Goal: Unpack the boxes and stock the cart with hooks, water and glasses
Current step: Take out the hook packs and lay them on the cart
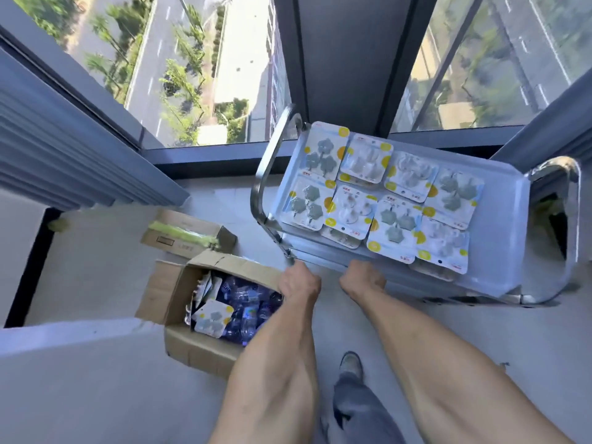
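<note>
From my head camera, both my hands sit at the near edge of the cart (499,251). My left hand (299,282) and right hand (363,277) have their fingers curled under; I cannot tell what they grip. Hook packs (381,200) cover the cart's top tray. An open box (205,341) at my left holds water bottles (250,302) and one hook pack (213,318).

We see bright daylight entering through the tall dark-framed glass windows (198,68); wide-angle distortion bends the edges, and motion blur softens the whole frame.
</note>
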`<state>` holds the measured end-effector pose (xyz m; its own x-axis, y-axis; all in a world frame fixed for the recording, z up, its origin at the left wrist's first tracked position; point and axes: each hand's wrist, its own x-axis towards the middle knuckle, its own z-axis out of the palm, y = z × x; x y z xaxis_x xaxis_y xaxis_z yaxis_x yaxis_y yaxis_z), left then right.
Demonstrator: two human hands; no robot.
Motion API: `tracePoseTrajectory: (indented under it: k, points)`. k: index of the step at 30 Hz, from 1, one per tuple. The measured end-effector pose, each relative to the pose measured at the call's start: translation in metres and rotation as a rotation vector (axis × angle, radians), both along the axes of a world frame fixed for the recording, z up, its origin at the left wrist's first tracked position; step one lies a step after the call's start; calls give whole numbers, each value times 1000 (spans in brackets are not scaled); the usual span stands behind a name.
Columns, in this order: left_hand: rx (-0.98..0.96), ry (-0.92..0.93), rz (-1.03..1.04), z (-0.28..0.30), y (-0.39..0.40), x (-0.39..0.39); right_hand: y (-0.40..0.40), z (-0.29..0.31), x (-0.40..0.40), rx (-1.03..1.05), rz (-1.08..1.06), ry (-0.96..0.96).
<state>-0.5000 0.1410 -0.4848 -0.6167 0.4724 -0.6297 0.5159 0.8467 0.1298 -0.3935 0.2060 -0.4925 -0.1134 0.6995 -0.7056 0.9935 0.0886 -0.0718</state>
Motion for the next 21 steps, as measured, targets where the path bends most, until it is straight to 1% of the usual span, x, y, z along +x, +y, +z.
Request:
tracePoseTrajectory:
  k: [5, 8, 11, 14, 19, 21]
  points:
    - [-57, -35, 160, -12, -59, -60, -29, -5, -71, 44, 89, 45]
    - [-62, -48, 297, -23, -97, -107, -52, -11, -128, 82, 88, 135]
    - [-93, -58, 360, -43, -137, -159, -90, -25, -184, 78, 91, 151]
    - [-102, -73, 353, -64, -169, -209, -134, -50, -232, 57, 82, 144]
    - [-92, -41, 267, -106, -211, -296, -202, -96, -314, 23, 33, 101]
    - [-71, -32, 230, -136, -221, -329, -221, -124, -347, -12, 17, 90]
